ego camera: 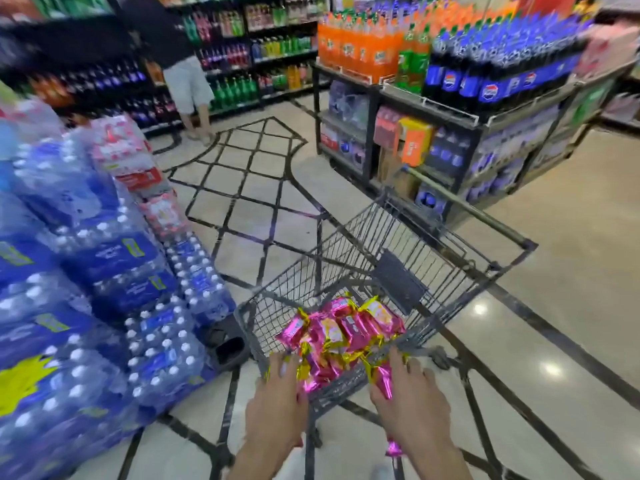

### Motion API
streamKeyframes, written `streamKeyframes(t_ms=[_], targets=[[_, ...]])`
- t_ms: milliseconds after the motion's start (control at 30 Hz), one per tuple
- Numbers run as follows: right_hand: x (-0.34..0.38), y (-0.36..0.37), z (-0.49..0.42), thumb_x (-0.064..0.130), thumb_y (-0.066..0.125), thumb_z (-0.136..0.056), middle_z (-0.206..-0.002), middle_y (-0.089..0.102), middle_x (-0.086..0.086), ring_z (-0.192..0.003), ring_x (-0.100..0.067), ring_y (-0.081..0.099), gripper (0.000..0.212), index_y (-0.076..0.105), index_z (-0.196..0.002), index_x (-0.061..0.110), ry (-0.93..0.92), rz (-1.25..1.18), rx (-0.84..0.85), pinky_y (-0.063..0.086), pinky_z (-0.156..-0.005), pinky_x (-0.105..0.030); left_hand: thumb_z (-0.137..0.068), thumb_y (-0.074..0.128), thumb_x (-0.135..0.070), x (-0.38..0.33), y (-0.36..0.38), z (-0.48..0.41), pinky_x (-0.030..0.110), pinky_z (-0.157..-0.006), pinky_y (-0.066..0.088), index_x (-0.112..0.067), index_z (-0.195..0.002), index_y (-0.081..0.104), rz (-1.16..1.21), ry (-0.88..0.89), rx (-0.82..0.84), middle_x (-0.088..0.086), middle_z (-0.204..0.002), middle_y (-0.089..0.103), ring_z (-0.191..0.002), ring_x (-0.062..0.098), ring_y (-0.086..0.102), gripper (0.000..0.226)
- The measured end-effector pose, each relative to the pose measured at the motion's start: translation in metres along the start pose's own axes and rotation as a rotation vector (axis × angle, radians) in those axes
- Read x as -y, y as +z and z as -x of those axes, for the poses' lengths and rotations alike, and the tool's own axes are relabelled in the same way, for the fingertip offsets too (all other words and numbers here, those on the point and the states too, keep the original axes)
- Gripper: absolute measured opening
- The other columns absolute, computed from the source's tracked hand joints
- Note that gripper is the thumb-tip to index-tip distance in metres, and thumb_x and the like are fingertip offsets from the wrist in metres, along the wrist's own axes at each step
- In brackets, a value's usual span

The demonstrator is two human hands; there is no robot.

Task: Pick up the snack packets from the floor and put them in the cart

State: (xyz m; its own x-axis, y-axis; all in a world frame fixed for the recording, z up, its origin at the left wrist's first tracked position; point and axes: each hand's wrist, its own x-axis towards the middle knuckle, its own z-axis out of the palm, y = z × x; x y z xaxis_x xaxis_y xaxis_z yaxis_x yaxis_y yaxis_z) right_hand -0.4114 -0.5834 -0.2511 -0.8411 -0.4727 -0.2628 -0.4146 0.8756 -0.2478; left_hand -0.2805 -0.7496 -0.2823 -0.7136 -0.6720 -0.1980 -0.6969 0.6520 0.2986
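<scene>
A grey wire shopping cart stands in front of me on the shop floor. Several pink and gold snack packets lie heaped in its near end. My left hand hovers at the cart's near rim and grips pink and gold packets under its fingers. My right hand is beside it at the rim and holds pink packets, one end sticking out below the wrist. The image is blurred, so finger detail is unclear.
Stacks of shrink-wrapped water bottles rise close on the left. A rack of soda bottles stands behind the cart at right. A person stands at the far shelves. Tiled floor opens to the right.
</scene>
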Motion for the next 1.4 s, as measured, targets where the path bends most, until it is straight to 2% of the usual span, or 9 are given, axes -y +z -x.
streamKeyframes(t_ms=[167,300,467,600,733,800,1000,1100,1400], targets=[[-0.002,-0.018,-0.092,0.060,0.050,-0.094,-0.146,0.048,-0.005,-0.132,-0.030,0.046,0.071,0.022,-0.150,0.026,-0.160,0.068,0.034,0.051,-0.098,-0.039,-0.096,0.053,-0.037,-0.024,0.008,-0.041,0.036,-0.077,0.053,-0.041,-0.139,0.028,0.069,-0.156,-0.004,-0.011,-0.154,0.019,-0.115,0.022,0.054,0.050],[0.008,-0.013,-0.145,0.058,0.051,-0.094,-0.135,0.055,-0.004,-0.126,-0.029,0.048,0.067,0.025,-0.146,0.026,-0.229,0.113,0.079,0.055,-0.088,-0.040,-0.093,0.055,-0.035,-0.024,0.018,-0.073,0.037,-0.073,0.054,-0.039,-0.135,0.032,0.091,-0.253,-0.001,-0.011,-0.152,0.022,-0.112,0.023,0.056,0.047],[0.017,0.006,-0.198,0.059,0.050,-0.095,-0.147,0.048,-0.008,-0.137,-0.033,0.041,0.072,0.017,-0.152,0.031,-0.230,0.156,0.173,0.054,-0.095,-0.044,-0.094,0.056,-0.033,-0.015,0.042,-0.118,0.038,-0.081,0.057,-0.037,-0.142,0.031,0.128,-0.287,0.063,-0.002,-0.157,0.026,-0.113,0.029,0.058,0.054],[0.013,0.018,-0.234,0.062,0.048,-0.094,-0.155,0.039,-0.009,-0.141,-0.035,0.038,0.076,0.014,-0.154,0.030,-0.183,0.218,0.225,0.050,-0.101,-0.047,-0.094,0.057,-0.033,-0.007,0.060,-0.156,0.042,-0.079,0.058,-0.032,-0.132,0.033,0.146,-0.296,0.103,0.002,-0.155,0.027,-0.114,0.032,0.057,0.045],[0.008,0.032,-0.270,0.061,0.050,-0.094,-0.150,0.046,-0.007,-0.137,-0.035,0.042,0.071,0.019,-0.150,0.030,-0.191,0.256,0.257,0.053,-0.097,-0.046,-0.096,0.056,-0.038,-0.005,0.080,-0.191,0.040,-0.081,0.057,-0.030,-0.133,0.035,0.163,-0.323,0.112,0.005,-0.156,0.027,-0.119,0.034,0.056,0.043],[0.007,0.043,-0.291,0.059,0.050,-0.095,-0.149,0.046,-0.008,-0.136,-0.035,0.043,0.069,0.021,-0.150,0.028,-0.204,0.284,0.292,0.052,-0.097,-0.046,-0.097,0.055,-0.041,-0.007,0.097,-0.208,0.036,-0.076,0.054,-0.028,-0.137,0.037,0.178,-0.356,0.109,0.004,-0.157,0.027,-0.120,0.032,0.056,0.046],[0.011,0.095,-0.361,0.059,0.049,-0.094,-0.139,0.051,-0.010,-0.129,-0.034,0.048,0.064,0.028,-0.145,0.026,-0.267,0.312,0.377,0.052,-0.092,-0.045,-0.098,0.056,-0.040,-0.010,0.152,-0.259,0.042,-0.087,0.058,-0.027,-0.138,0.037,0.229,-0.496,0.170,0.004,-0.161,0.021,-0.120,0.033,0.056,0.047],[0.013,0.129,-0.399,0.057,0.050,-0.095,-0.134,0.055,-0.010,-0.127,-0.036,0.049,0.065,0.029,-0.147,0.025,-0.290,0.276,0.386,0.051,-0.092,-0.047,-0.099,0.055,-0.042,-0.005,0.182,-0.283,0.042,-0.084,0.059,-0.026,-0.143,0.036,0.253,-0.570,0.144,0.002,-0.161,0.021,-0.122,0.032,0.056,0.050],[-0.011,0.226,-0.465,0.054,0.050,-0.096,-0.147,0.040,-0.017,-0.136,-0.042,0.038,0.069,0.024,-0.151,0.022,-0.315,0.337,0.498,0.049,-0.099,-0.054,-0.096,0.059,-0.037,0.024,0.276,-0.321,0.057,-0.092,0.055,-0.027,-0.144,0.035,0.267,-0.652,0.234,-0.002,-0.164,0.008,-0.136,0.048,0.040,0.056]])
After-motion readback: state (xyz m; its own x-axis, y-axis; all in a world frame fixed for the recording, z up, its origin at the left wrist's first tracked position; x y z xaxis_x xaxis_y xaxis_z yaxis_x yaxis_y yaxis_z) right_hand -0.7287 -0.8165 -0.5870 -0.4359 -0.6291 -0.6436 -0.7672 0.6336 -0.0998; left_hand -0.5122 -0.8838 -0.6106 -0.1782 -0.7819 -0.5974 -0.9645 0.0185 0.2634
